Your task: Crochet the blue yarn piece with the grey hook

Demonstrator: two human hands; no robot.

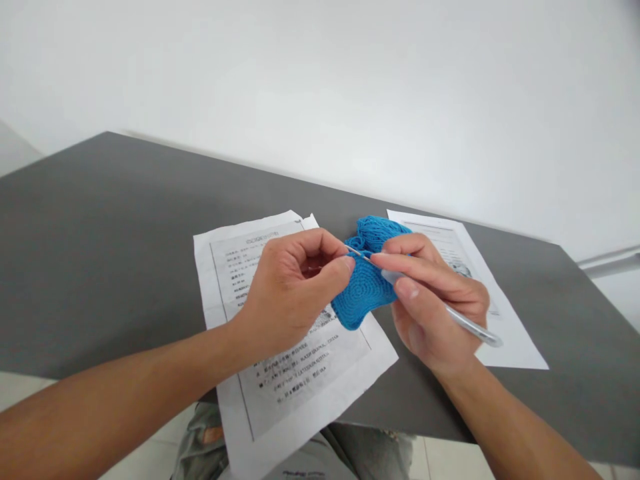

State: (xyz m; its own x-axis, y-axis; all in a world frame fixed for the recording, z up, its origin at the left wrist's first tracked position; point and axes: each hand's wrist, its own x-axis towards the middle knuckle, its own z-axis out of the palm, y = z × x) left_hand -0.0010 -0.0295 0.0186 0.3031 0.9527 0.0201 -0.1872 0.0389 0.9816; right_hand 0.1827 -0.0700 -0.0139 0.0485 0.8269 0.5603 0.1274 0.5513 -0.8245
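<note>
A blue crocheted piece (363, 293) with rounded rows of stitches hangs between my two hands. My left hand (305, 280) pinches its upper left edge between thumb and index finger. In my right hand (435, 293) is a crochet hook (473, 325) with a pale grey handle, held like a pen. The hook's thin metal shaft points left and meets the top edge of the crochet near my left fingertips. Just behind the piece lies a bundle of blue yarn (383, 231), partly covered by my right fingers.
Under my hands, a creased printed sheet (295, 427) hangs over the front edge of the dark grey table (125, 247). Another printed sheet (515, 340) lies to the right. A white wall (320, 87) stands along the table's back edge.
</note>
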